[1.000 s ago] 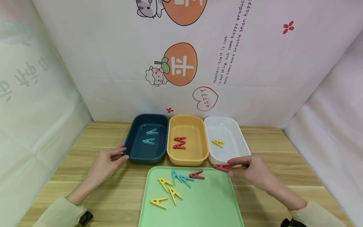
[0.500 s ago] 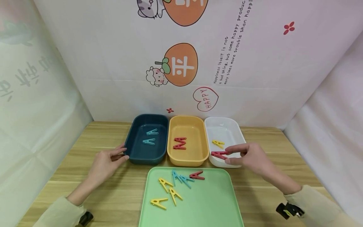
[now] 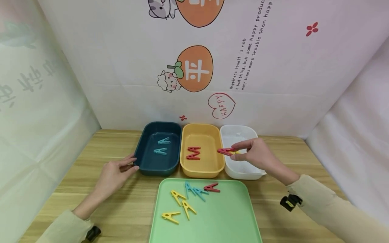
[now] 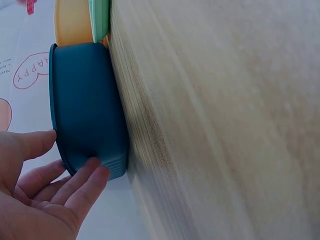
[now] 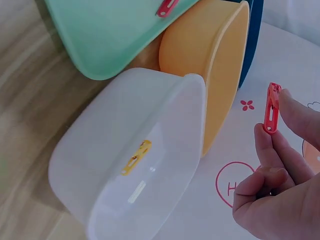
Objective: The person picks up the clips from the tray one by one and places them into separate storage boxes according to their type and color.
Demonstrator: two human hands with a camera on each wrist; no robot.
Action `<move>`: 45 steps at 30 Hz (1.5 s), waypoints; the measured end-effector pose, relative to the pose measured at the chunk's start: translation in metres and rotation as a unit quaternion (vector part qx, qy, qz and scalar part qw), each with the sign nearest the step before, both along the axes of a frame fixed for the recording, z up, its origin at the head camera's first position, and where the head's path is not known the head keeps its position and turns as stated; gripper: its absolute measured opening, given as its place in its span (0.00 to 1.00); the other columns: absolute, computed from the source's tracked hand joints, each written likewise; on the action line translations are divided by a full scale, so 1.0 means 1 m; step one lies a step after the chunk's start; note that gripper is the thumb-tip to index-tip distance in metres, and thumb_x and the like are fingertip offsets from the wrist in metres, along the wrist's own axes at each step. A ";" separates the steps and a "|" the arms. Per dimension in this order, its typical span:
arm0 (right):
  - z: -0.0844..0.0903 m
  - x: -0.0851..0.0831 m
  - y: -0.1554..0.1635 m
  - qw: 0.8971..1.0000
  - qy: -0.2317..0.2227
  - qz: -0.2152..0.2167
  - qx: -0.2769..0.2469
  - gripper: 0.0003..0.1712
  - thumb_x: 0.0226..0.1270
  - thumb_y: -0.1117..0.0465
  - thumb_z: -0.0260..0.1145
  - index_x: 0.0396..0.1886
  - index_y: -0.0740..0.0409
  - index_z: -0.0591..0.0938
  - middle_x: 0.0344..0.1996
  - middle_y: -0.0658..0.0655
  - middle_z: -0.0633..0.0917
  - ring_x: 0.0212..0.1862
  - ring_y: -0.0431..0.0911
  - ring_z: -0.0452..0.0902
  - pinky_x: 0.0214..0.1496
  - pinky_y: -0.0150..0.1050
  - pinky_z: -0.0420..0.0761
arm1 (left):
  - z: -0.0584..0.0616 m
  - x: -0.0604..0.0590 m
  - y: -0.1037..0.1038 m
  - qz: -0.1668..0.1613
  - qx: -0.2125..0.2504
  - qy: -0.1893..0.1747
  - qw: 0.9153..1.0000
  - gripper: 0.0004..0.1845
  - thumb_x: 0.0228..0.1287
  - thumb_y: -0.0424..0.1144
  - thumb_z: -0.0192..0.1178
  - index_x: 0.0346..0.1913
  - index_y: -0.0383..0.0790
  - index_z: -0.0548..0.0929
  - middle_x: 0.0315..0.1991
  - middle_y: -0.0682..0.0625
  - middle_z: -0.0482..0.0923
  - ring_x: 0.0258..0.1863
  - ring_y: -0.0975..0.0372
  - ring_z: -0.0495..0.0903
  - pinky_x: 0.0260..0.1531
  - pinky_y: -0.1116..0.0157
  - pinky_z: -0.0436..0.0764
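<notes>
My right hand [image 3: 253,156] pinches a red clothespin [image 3: 224,151] by its legs between thumb and fingers, above the white bin [image 3: 247,173]. The clothespin's tip reaches over the rim between the white and yellow bins. A yellow clothespin [image 5: 136,157] lies inside the white one. My left hand [image 3: 113,176] touches the front left corner of the dark blue bin [image 4: 87,95], thumb at the rim and relaxed fingers against the outer wall. Two blue clothespins [image 3: 160,151] lie in that bin. Inside the yellow bin [image 3: 203,172] are two red clothespins [image 3: 193,156].
A green tray [image 3: 222,216] stands in front of the bins on the wooden table [image 3: 76,168]. It bears several yellow clothespins [image 3: 171,216], two blue clothespins [image 3: 200,193] and a red clothespin [image 3: 211,187]. Behind the bins rises a printed white cloth [image 3: 136,84].
My right hand has carried the red clothespin from the tray's back right corner forward and left, over the white bin towards the yellow one. The left hand has stayed at the dark blue bin.
</notes>
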State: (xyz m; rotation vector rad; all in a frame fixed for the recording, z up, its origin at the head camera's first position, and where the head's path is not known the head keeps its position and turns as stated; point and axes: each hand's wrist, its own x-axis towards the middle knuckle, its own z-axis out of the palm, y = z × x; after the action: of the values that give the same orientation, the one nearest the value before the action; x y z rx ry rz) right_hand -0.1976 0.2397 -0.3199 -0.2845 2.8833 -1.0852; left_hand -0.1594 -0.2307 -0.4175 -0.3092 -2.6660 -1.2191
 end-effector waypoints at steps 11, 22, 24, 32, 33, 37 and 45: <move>0.001 -0.032 -0.021 1.000 -0.006 -0.006 -0.019 0.20 0.60 0.60 0.83 0.51 0.61 0.92 0.44 0.57 0.92 0.43 0.51 0.76 0.37 0.41 0.75 | -0.002 0.001 0.000 -0.004 0.017 -0.008 1.000 0.21 0.74 0.35 0.69 0.63 0.26 0.83 0.70 0.34 0.74 0.49 0.48 0.89 0.40 0.66 0.89; -0.014 -0.059 -0.040 1.000 -0.019 -0.001 -0.010 0.20 0.61 0.60 0.83 0.52 0.63 0.91 0.47 0.59 0.91 0.55 0.55 0.81 0.50 0.45 0.84 | -0.001 0.000 -0.001 -0.004 0.014 0.000 1.000 0.20 0.73 0.33 0.69 0.62 0.25 0.83 0.68 0.33 0.75 0.48 0.48 0.89 0.41 0.64 0.89; -0.018 -0.064 -0.043 1.000 -0.020 -0.003 -0.005 0.20 0.61 0.60 0.83 0.51 0.63 0.91 0.47 0.59 0.91 0.55 0.55 0.82 0.52 0.47 0.85 | -0.002 0.000 -0.001 -0.004 0.014 0.000 1.000 0.20 0.73 0.33 0.69 0.62 0.25 0.83 0.68 0.33 0.75 0.48 0.48 0.89 0.41 0.64 0.89; -0.024 -0.077 -0.055 0.999 -0.034 -0.014 0.015 0.20 0.61 0.61 0.83 0.51 0.63 0.91 0.49 0.60 0.91 0.53 0.55 0.84 0.58 0.50 0.84 | -0.004 -0.001 -0.002 -0.006 0.009 0.004 1.000 0.21 0.72 0.34 0.70 0.62 0.26 0.84 0.68 0.35 0.76 0.48 0.49 0.90 0.41 0.63 0.89; -0.025 -0.078 -0.057 0.999 -0.036 -0.015 0.016 0.19 0.61 0.62 0.82 0.51 0.63 0.91 0.49 0.60 0.90 0.53 0.55 0.84 0.58 0.50 0.85 | -0.004 -0.001 -0.002 -0.006 0.009 0.004 1.000 0.21 0.73 0.34 0.70 0.62 0.26 0.84 0.68 0.35 0.76 0.48 0.49 0.90 0.41 0.63 0.89; -0.027 -0.080 -0.062 0.999 -0.042 -0.018 0.017 0.19 0.61 0.63 0.82 0.51 0.64 0.91 0.49 0.60 0.90 0.51 0.54 0.84 0.56 0.48 0.86 | -0.003 -0.001 -0.002 -0.007 0.013 0.002 1.000 0.20 0.73 0.34 0.69 0.62 0.25 0.84 0.68 0.34 0.76 0.48 0.49 0.89 0.41 0.63 0.89; -0.034 -0.087 -0.070 0.999 -0.038 -0.016 0.024 0.18 0.60 0.64 0.83 0.49 0.65 0.91 0.49 0.61 0.90 0.52 0.55 0.82 0.54 0.46 0.85 | -0.003 -0.002 -0.001 -0.008 0.015 0.003 1.000 0.20 0.72 0.33 0.69 0.62 0.25 0.84 0.68 0.34 0.76 0.48 0.48 0.89 0.41 0.63 0.89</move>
State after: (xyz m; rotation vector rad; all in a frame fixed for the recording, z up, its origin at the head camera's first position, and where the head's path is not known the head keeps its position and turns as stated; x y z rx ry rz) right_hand -0.2848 0.1697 -0.3537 -0.1924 2.8512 -1.0062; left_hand -0.1615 -0.2321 -0.4204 -0.3283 -2.6423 -1.2603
